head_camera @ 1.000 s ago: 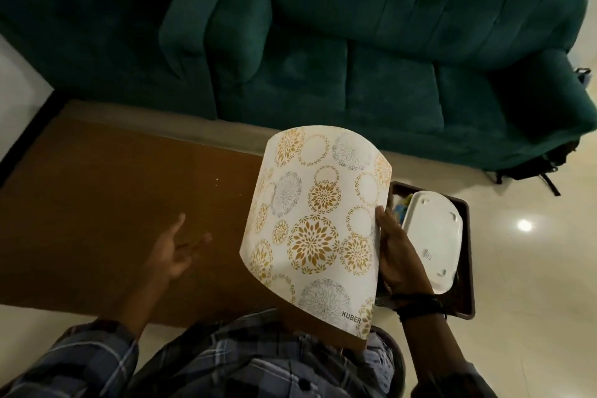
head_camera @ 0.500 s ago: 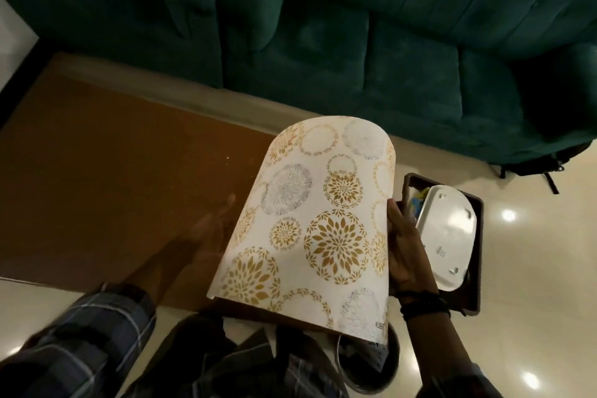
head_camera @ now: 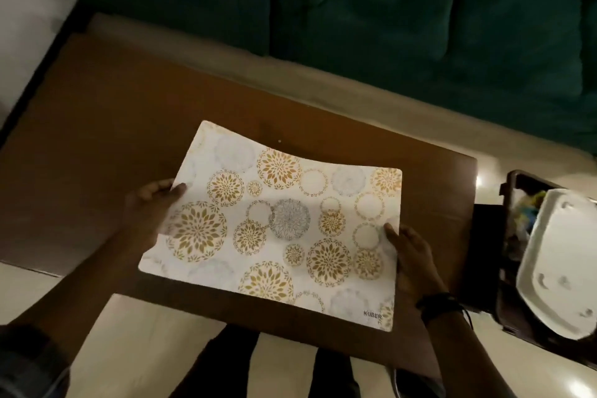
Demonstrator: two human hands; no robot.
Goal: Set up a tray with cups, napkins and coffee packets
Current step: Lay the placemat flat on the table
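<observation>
Both hands, left hand (head_camera: 151, 207) and right hand (head_camera: 410, 255), now grip the patterned placemat (head_camera: 274, 229), unrolled flat over the table (head_camera: 97, 126), while the white tray (head_camera: 559, 262) waits at right.

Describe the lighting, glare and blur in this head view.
Head view: dim, warm light; the green sofa is nearly black; glare spots show on the glossy floor beside the table; motion blur softens the left hand and white tray; the placemat is the brightest area.
</observation>
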